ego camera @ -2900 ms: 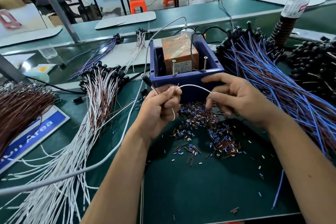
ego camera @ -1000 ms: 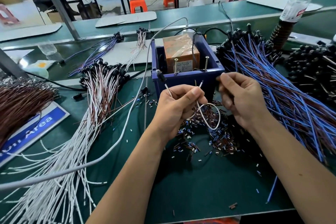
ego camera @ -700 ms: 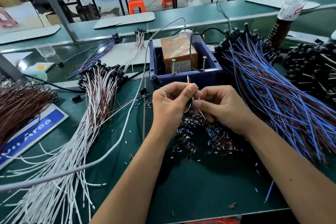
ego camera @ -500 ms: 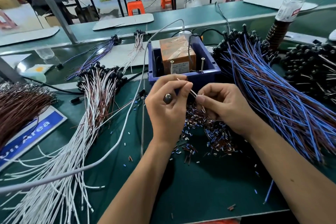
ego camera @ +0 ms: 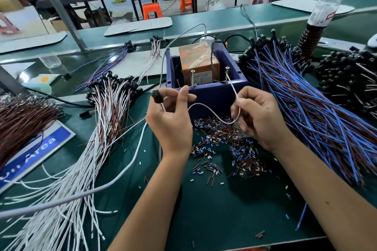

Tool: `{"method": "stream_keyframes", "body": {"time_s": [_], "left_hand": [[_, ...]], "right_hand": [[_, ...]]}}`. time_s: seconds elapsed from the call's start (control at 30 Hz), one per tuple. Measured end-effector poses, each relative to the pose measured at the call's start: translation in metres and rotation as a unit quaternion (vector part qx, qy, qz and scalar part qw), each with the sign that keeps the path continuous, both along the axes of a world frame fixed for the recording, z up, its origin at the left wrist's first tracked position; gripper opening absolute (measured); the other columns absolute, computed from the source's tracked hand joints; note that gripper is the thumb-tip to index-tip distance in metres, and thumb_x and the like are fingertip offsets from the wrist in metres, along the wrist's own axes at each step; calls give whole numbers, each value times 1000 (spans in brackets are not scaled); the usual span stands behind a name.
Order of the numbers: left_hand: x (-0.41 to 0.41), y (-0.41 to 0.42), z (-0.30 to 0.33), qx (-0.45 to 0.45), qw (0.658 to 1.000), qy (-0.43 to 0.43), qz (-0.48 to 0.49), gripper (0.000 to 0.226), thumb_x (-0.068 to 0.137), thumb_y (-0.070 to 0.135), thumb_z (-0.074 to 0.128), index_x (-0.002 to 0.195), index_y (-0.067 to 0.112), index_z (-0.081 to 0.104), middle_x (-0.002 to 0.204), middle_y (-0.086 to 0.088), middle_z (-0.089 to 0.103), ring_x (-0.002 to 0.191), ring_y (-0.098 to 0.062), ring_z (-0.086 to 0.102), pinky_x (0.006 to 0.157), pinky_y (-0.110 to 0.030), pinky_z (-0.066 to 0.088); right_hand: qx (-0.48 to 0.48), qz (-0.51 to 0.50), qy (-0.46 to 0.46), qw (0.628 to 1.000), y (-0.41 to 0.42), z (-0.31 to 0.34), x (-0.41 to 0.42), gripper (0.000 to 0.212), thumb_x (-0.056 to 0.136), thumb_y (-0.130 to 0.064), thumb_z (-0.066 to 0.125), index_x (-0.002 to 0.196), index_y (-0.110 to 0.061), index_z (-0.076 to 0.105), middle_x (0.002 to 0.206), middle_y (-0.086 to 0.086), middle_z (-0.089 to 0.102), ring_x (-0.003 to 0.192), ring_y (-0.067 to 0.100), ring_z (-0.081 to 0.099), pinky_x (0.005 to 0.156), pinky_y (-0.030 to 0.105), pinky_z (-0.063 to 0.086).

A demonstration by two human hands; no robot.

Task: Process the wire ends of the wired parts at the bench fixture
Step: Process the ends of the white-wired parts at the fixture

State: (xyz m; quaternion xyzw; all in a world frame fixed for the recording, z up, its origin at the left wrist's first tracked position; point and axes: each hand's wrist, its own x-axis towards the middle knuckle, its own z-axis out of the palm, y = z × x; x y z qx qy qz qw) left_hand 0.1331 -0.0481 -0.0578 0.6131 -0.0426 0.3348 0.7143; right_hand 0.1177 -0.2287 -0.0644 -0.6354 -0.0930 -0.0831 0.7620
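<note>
The white wire (ego camera: 212, 113) sags between both hands before the blue fixture box (ego camera: 206, 85) on the counter (ego camera: 224, 210). The left hand (ego camera: 171, 120) pinches its black cap (ego camera: 156, 96); the right hand (ego camera: 257, 116), fingers clamped, holds the wire end against a screw post (ego camera: 226, 75).

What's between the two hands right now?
Head view: the white wire sags between left hand and right hand, over insulation scraps.

Plastic water bottle (ego camera: 326, 4) stands at far right of the green bench. Orange stools (ego camera: 152, 10) behind. Blue-and-white sign (ego camera: 30, 154) lies at left edge.
</note>
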Motion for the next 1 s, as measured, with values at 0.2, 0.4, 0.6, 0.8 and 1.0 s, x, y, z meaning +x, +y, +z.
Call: {"method": "stream_keyframes", "body": {"time_s": [0.2, 0.4, 0.6, 0.8, 1.0], "left_hand": [[-3, -2, 1, 50, 998, 0, 35, 10, 96, 0, 67, 98, 9, 61, 88, -8, 77, 86, -17, 76, 82, -33, 60], [-4, -3, 1, 65, 997, 23, 16, 5, 96, 3, 70, 93, 6, 66, 81, -2, 77, 79, -13, 76, 77, -31, 59], [-2, -5, 5, 45, 997, 63, 21, 8, 95, 7, 71, 87, 8, 70, 73, 1, 77, 70, -14, 73, 69, -29, 57], [0, -8, 10, 108, 992, 56, 32, 12, 94, 10, 72, 83, 13, 71, 71, 5, 75, 68, -12, 73, 72, -39, 61], [-1, -5, 12, 114, 992, 49, 30, 9, 95, 8, 71, 85, 8, 72, 72, 2, 74, 71, -15, 73, 76, -46, 60]], "right_hand": [[-1, 4, 3, 1000, 1, -2, 1, 18, 92, -7, 50, 74, -10, 53, 68, 15, 60, 36, 17, 42, 38, 18, 28], [1, 17, -6, 1000, 1, -3, 1, 21, 92, -6, 49, 72, -12, 52, 69, 16, 60, 35, 17, 42, 37, 17, 28], [-5, 15, -14, 1000, 2, -4, 2, 24, 91, -7, 49, 70, -16, 53, 70, 17, 60, 34, 18, 41, 38, 17, 28], [-16, 21, -21, 999, 2, -6, 3, 23, 92, -8, 50, 70, -14, 54, 69, 24, 58, 34, 18, 39, 38, 17, 29], [-31, 15, -20, 999, 0, -7, 4, 23, 92, -11, 50, 70, -11, 55, 61, 31, 49, 32, 19, 35, 38, 16, 27]]}}
